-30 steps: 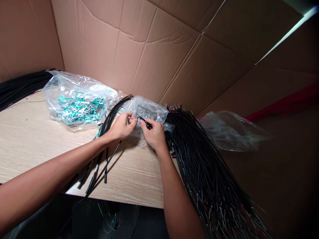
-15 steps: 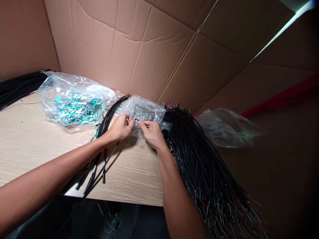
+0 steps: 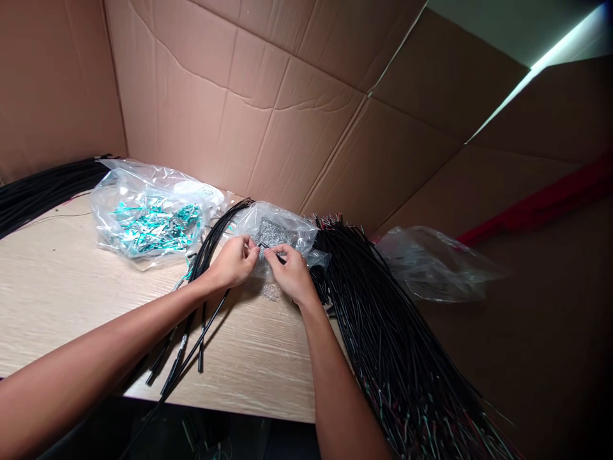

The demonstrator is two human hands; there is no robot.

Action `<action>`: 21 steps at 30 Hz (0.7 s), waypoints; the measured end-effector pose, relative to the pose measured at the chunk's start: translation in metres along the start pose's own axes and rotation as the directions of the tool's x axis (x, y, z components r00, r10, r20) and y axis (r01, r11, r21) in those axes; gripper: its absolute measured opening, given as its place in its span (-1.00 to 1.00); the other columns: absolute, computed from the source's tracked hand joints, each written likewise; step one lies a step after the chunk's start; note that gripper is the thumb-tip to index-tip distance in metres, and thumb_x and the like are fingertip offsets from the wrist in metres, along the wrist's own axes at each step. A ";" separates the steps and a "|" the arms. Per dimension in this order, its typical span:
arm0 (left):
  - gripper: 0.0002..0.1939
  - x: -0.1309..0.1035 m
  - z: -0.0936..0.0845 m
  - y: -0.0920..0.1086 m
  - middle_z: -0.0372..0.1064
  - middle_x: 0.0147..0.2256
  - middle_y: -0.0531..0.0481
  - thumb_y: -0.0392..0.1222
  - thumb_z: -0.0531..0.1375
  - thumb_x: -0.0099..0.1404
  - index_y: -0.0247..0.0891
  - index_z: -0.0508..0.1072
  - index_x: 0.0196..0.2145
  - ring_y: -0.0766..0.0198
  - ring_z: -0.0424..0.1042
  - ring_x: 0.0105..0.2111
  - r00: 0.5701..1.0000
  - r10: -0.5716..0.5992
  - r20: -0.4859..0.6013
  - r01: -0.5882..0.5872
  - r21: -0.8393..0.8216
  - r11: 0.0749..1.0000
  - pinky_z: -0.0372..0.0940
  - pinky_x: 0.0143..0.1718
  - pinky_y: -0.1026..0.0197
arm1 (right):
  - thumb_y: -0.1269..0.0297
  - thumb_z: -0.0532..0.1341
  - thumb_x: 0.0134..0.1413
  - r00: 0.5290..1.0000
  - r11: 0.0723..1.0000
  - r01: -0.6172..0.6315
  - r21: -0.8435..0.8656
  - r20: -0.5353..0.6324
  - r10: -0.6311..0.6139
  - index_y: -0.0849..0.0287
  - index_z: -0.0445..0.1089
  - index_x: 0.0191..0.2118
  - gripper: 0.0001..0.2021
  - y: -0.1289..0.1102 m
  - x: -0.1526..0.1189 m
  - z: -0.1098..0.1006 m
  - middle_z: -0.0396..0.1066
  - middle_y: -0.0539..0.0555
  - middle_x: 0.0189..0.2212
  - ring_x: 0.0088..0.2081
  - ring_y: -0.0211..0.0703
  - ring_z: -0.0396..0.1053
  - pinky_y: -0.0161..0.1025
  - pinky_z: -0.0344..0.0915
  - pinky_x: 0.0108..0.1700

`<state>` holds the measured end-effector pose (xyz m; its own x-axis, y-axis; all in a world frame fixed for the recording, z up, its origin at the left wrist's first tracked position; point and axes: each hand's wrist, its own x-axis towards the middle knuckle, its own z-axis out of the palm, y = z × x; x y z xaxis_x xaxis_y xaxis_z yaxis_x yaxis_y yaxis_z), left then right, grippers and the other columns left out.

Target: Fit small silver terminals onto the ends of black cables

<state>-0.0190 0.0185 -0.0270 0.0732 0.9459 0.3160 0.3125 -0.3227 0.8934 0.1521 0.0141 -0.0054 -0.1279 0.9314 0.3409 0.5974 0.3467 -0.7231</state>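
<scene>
My left hand (image 3: 237, 260) is closed in a pinch, and a black cable (image 3: 213, 314) trails from beneath it toward the table's front edge. Facing it, my right hand (image 3: 290, 271) pinches the cable's other part, whose black end shows between thumb and fingers. A thin dark length spans the small gap between the fingertips; its fine detail is too small to make out. Just behind the hands lies a clear plastic bag (image 3: 299, 230) with a mass of small silvery pieces (image 3: 274, 231) in it. Several loose black cables (image 3: 205, 252) lie left of my left hand.
A clear bag (image 3: 158, 223) of teal and silver scraps lies at the left. A large bundle of black cables (image 3: 378, 306) with bare coloured wire ends hangs down on the right. More black cables (image 3: 52, 185) lie far left. Cardboard walls (image 3: 191, 115) enclose the table (image 3: 57, 287).
The camera has tilted up, so everything sits lower in view. My fingertips are slightly farther apart, and a black end now shows in my right hand.
</scene>
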 end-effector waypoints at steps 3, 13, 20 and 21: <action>-0.83 -0.002 -0.001 0.004 0.39 -0.49 -0.03 -0.15 0.14 0.34 -0.25 0.35 -0.39 0.28 0.32 -0.52 0.998 0.054 -0.026 -0.054 0.027 0.998 0.14 -0.45 0.22 | 0.05 0.24 0.25 0.999 0.998 0.048 -0.048 -0.012 -0.049 0.13 0.41 -0.42 -0.70 -0.001 0.000 -0.001 0.48 0.04 -0.43 -0.35 -0.12 0.40 -0.21 0.25 -0.27; -0.86 -0.005 -0.001 0.008 0.40 -0.49 -0.03 -0.17 0.13 0.33 -0.24 0.33 -0.38 0.25 0.39 -0.50 0.996 0.077 -0.036 -0.075 0.036 0.997 0.16 -0.45 0.22 | 0.09 0.22 0.29 0.992 0.990 0.127 -0.066 0.014 -0.126 0.16 0.48 -0.41 -0.69 -0.005 -0.002 -0.002 0.47 0.04 -0.46 -0.38 -0.14 0.34 -0.21 0.23 -0.30; -0.88 -0.006 -0.002 0.007 0.35 -0.52 0.03 -0.18 0.14 0.30 -0.23 0.32 -0.38 0.29 0.31 -0.54 0.996 0.081 -0.043 -0.079 0.061 0.995 0.13 -0.47 0.22 | 0.11 0.27 0.24 0.993 0.993 0.110 -0.049 -0.028 -0.111 0.17 0.57 -0.34 -0.74 -0.008 -0.002 -0.001 0.57 0.11 -0.38 -0.35 -0.10 0.41 -0.18 0.31 -0.23; -0.88 -0.006 -0.001 0.007 0.36 -0.52 0.02 -0.18 0.14 0.30 -0.23 0.33 -0.38 0.29 0.31 -0.54 0.995 0.085 -0.045 -0.082 0.062 0.995 0.13 -0.46 0.22 | 0.11 0.27 0.24 0.994 0.994 0.101 -0.047 -0.024 -0.102 0.17 0.57 -0.36 -0.74 -0.009 -0.002 -0.002 0.57 0.10 -0.39 -0.35 -0.09 0.41 -0.18 0.31 -0.24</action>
<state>-0.0186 0.0104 -0.0222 0.0568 0.9125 0.4052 0.3635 -0.3969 0.8428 0.1488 0.0088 0.0014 -0.1692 0.8882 0.4271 0.6184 0.4332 -0.6557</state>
